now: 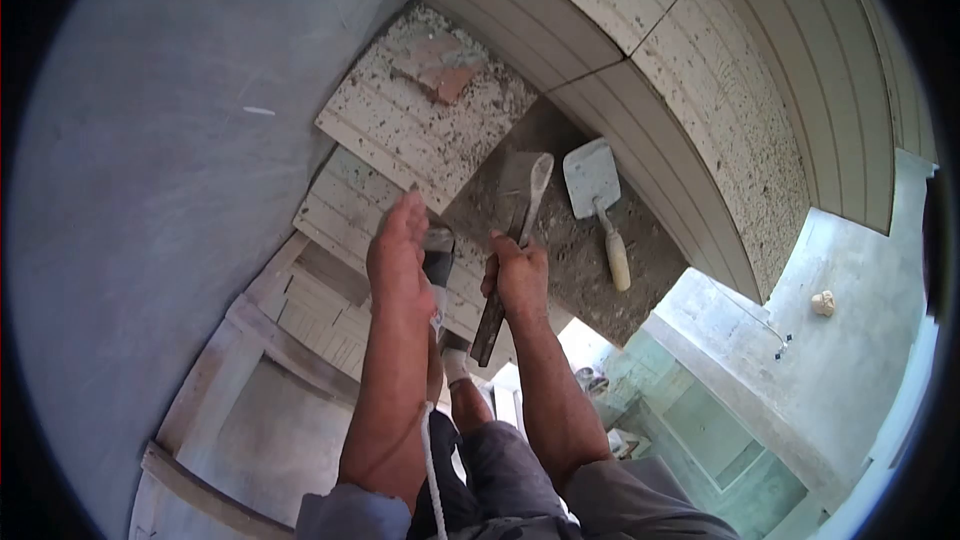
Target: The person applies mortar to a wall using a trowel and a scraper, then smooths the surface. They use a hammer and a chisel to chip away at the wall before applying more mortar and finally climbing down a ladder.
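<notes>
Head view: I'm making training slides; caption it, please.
Left hand open, right hand gripping a long tool, near a trowel lying on dirt.

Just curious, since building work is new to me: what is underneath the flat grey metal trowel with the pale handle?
Rough brown dirt-like material shows around the flat grey trowel; whatever its blade and handle directly cover cannot be seen.

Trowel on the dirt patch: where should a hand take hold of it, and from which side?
Probably best by the pale, rounded handle, the natural grip, coming down from above on the person's side. The handle points back towards the person and looks uncovered, while the broad, flat blade lies farther away, beside the step's front face.
</notes>
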`<state>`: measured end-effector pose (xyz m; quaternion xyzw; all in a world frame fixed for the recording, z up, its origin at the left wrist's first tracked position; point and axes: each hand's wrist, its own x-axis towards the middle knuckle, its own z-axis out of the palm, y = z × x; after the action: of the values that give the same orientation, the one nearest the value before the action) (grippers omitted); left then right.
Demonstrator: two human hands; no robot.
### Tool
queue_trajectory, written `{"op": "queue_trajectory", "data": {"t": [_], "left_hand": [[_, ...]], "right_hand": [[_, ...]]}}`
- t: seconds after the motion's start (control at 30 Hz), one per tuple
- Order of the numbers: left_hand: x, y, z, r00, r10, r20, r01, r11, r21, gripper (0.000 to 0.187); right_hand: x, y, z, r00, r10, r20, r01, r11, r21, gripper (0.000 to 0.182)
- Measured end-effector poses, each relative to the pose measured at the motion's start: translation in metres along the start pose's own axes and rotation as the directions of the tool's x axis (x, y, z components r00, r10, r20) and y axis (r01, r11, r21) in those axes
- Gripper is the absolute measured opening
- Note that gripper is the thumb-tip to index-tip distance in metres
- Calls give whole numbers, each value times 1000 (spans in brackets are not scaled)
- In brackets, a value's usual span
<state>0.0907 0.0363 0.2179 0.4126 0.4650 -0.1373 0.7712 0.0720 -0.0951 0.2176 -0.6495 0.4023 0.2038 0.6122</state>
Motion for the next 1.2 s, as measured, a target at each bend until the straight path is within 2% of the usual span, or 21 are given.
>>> {"op": "queue_trajectory", "data": {"t": [0.07,0.13,0.27,0.3,0.33,0.47,0.53,0.57,0.63,0.67,0.7,0.73,0.83,0.9,0.97,1.0,1.07,1.1,1.13,1.2], "left_hand": [[-1,6,1,1000,6,-12,-6,1000,5,67],[-4,6,-2,999,-1,-45,2,1000,12,67],[1,-1,1,1000,20,-24,-21,1000,-13,66],[0,-1,3,999,18,-28,-19,1000,-21,65],[-3,0,4,1000,17,-23,-17,1000,-19,65],[-5,-2,-1,999,-21,-46,21,1000,-15,62],[2,3,1,999,24,-24,-24,1000,-17,62],[-1,3,-1,1000,9,-28,-10,1000,-14,62],[-3,4,2,1000,3,-24,-3,1000,-16,62],[-4,5,4,999,6,-36,-7,1000,-17,60],[-6,4,5,999,8,-49,-9,1000,-16,58],[-6,2,6,999,8,-46,-9,1000,-17,58],[-1,2,8,999,-1,-37,-1,999,-48,58],[-5,2,5,1000,2,-19,-2,1000,-5,65],[0,3,3,1000,22,-12,-22,1000,-20,65],[-3,1,-1,1000,23,-21,-24,999,-32,64],[-5,0,0,999,18,-32,-19,999,-30,64],[-6,0,1,999,11,-38,-12,1000,-27,64],[-3,-3,0,999,11,-37,-12,1000,-28,64],[2,-8,-1,998,51,-21,-52,998,-38,62]], "right_hand": [[-7,-6,0,997,-49,-55,51,998,31,24],[-16,1,-1,961,-229,-156,246,964,99,23],[8,7,9,951,-265,-159,295,931,213,24],[18,4,11,994,-97,-42,104,975,197,25],[23,4,10,994,83,68,-93,983,158,25],[-7,-6,-1,993,107,54,-114,982,149,25],[-18,-12,6,987,-138,-86,151,974,168,24],[-21,-8,9,988,-127,-83,140,976,169,24],[-18,-1,16,939,-285,-194,332,899,285,24],[-9,4,18,938,-289,-193,335,899,284,24],[1,6,22,988,-121,-93,140,959,245,25],[8,9,22,998,58,-3,-57,980,188,25],[9,3,13,997,81,19,-82,992,95,25],[-1,5,8,999,52,14,-53,996,72,26],[-12,-4,9,990,-110,-91,121,983,135,28],[-16,-3,10,991,-99,-89,111,985,132,28],[-16,-5,16,936,-289,-199,335,907,257,31],[-10,-2,20,936,-291,-199,337,906,258,31],[1,5,22,979,-170,-108,193,946,259,30],[19,10,23,996,71,62,-83,972,220,29]]}}
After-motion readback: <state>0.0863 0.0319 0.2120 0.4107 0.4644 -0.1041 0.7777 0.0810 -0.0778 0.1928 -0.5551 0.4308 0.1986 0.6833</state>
